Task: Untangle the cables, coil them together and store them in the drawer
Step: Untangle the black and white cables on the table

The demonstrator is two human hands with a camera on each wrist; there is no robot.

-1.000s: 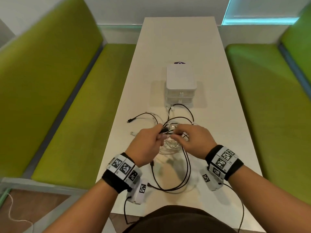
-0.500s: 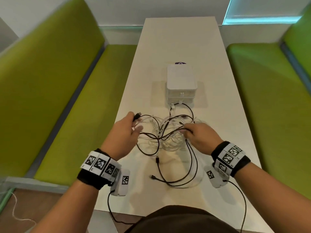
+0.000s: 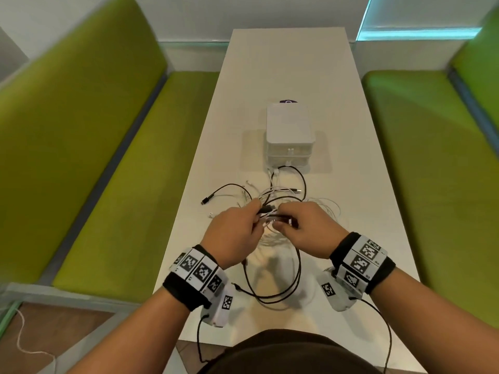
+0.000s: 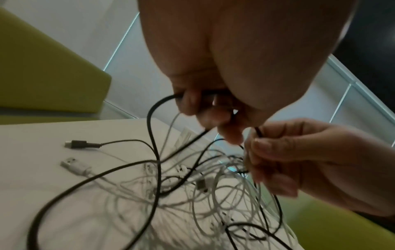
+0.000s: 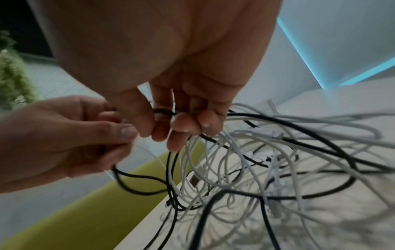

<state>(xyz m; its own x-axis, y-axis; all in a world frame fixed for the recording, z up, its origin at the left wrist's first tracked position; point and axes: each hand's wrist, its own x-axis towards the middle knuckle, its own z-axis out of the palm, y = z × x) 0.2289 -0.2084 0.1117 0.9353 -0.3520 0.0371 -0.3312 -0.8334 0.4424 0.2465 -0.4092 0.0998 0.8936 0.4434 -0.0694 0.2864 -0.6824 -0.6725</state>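
Hanging in a loose loop near the table's (image 3: 351,147) front edge, a black cable (image 3: 272,292) runs up into both hands. The left hand (image 3: 232,236) and right hand (image 3: 307,228) meet above the tangle, each with fingers curled and pinching black cable (the white cables (image 3: 328,206) lie heaped underneath). A black plug (image 3: 206,200) lies off to the left. Beyond, the white drawer box (image 3: 289,128) stands closed.

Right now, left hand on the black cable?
Touching. The left wrist view shows the left hand with fingers curled round the black cable, which comes out of the grip and drops to the table.
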